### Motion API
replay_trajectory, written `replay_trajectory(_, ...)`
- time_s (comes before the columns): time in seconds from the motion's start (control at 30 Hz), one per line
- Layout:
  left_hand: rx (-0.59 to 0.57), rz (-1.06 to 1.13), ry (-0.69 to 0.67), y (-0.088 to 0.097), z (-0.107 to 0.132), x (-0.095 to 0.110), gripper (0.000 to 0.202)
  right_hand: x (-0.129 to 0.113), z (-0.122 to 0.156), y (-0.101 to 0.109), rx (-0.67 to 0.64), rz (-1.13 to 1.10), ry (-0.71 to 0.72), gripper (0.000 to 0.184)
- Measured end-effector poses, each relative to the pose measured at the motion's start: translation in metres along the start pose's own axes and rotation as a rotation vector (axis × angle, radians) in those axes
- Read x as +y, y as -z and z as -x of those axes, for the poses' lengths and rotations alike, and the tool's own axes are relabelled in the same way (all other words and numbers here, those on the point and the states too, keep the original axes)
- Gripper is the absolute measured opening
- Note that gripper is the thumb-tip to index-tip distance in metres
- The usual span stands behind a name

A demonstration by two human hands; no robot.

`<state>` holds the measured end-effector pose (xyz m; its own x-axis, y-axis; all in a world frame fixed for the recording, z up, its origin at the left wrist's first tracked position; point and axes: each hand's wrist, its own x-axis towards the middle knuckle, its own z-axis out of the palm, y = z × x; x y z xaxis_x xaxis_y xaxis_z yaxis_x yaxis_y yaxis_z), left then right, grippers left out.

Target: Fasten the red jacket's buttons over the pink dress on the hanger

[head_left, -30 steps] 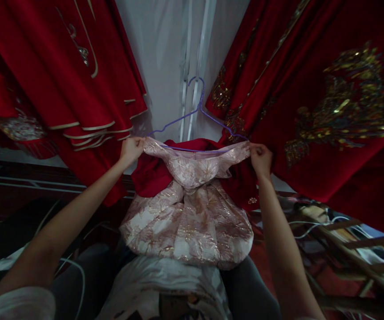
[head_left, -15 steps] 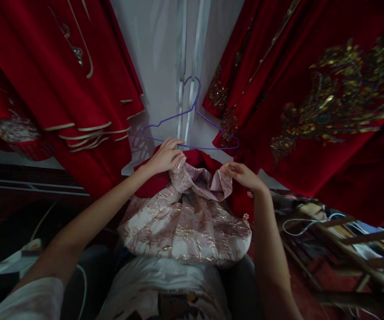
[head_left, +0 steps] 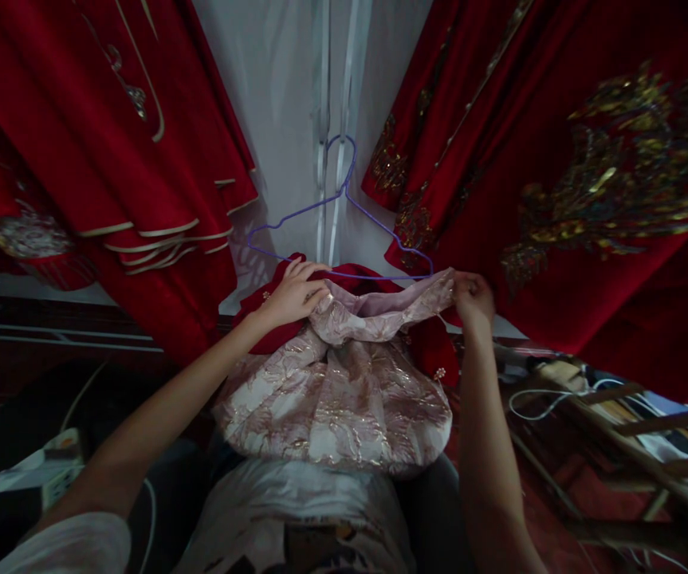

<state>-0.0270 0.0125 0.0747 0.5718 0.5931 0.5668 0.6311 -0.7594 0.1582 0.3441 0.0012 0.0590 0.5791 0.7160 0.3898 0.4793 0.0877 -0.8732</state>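
A pink brocade garment (head_left: 344, 399) with gold threads, perhaps a skirt, lies gathered across my lap. My left hand (head_left: 296, 295) pinches the left end of its waistband-like upper edge. At the other end, my right hand (head_left: 473, 296) grips the same edge between closed fingers, pulling it out to the right. The band is spread between both hands and its plain pink inner side shows. A purple hanger (head_left: 340, 199) hangs just beyond the band. Red cloth (head_left: 272, 339) with small beaded flowers lies beneath and behind the pink garment.
Red embroidered garments hang on the left (head_left: 158, 183) and right (head_left: 571, 279), the right one with gold sequins. A pale wall (head_left: 284, 96) with metal uprights stands ahead. At right is a wooden rack (head_left: 648, 470) with a white cable; a power strip (head_left: 60, 470) sits at left.
My right hand has moved right and slightly up with the garment's edge. The crumpled band is now stretched straighter. My left hand stays nearly in place.
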Motion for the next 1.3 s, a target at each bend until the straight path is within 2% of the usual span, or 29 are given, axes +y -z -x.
replay_trajectory(0.13, -0.014, 0.007, -0.004, 0.005, 0.002, 0.004, 0.026, -0.012, 0.005, -0.008, 0.009, -0.096, 0.068, 0.028)
replay_trajectory(0.23, -0.011, 0.011, -0.015, 0.001, 0.001, 0.004, 0.025, -0.027, 0.005, -0.012, 0.013, -0.091, 0.189, 0.028)
replay_trajectory(0.37, 0.009, 0.044, -0.025, -0.008, -0.004, 0.004, 0.025, -0.063, -0.002, -0.022, -0.002, 0.062, 0.398, 0.03)
replay_trajectory(0.5, 0.017, 0.084, -0.003, -0.017, -0.009, 0.006, 0.024, -0.096, -0.005, -0.048, -0.102, 0.154, 0.503, 0.03)
replay_trajectory(0.63, 0.044, 0.1, 0.025, -0.02, -0.011, 0.009, 0.024, -0.104, 0.002, -0.07, -0.146, 0.115, 0.562, 0.032)
replay_trajectory(0.73, 0.122, 0.143, 0.068, -0.012, -0.01, 0.005, 0.026, -0.101, 0.008, -0.072, -0.13, 0.091, 0.586, 0.034)
replay_trajectory(0.83, 0.313, 0.132, 0.228, 0.002, -0.005, -0.015, 0.029, -0.1, 0.012, -0.065, -0.115, 0.071, 0.582, 0.036)
replay_trajectory(0.93, 0.557, 0.031, 0.497, 0.015, 0.005, -0.057, 0.029, -0.103, 0.011, -0.058, -0.113, 0.087, 0.571, 0.037)
replay_trajectory(0.97, 0.604, 0.014, 0.573, 0.017, 0.01, -0.073, 0.028, -0.104, 0.011, -0.056, -0.111, 0.098, 0.566, 0.037)
replay_trajectory(1.07, 0.662, 0.045, 0.75, 0.015, 0.026, -0.117, 0.026, -0.107, 0.008, -0.053, -0.111, 0.107, 0.567, 0.036)
replay_trajectory(1.13, 0.673, 0.122, 0.84, 0.009, 0.036, -0.135, 0.027, -0.108, 0.007, -0.051, -0.119, 0.099, 0.576, 0.035)
replay_trajectory(1.3, 0.715, 0.172, 0.864, -0.002, 0.05, -0.15, 0.027, -0.107, 0.006, -0.051, -0.114, 0.087, 0.602, 0.035)
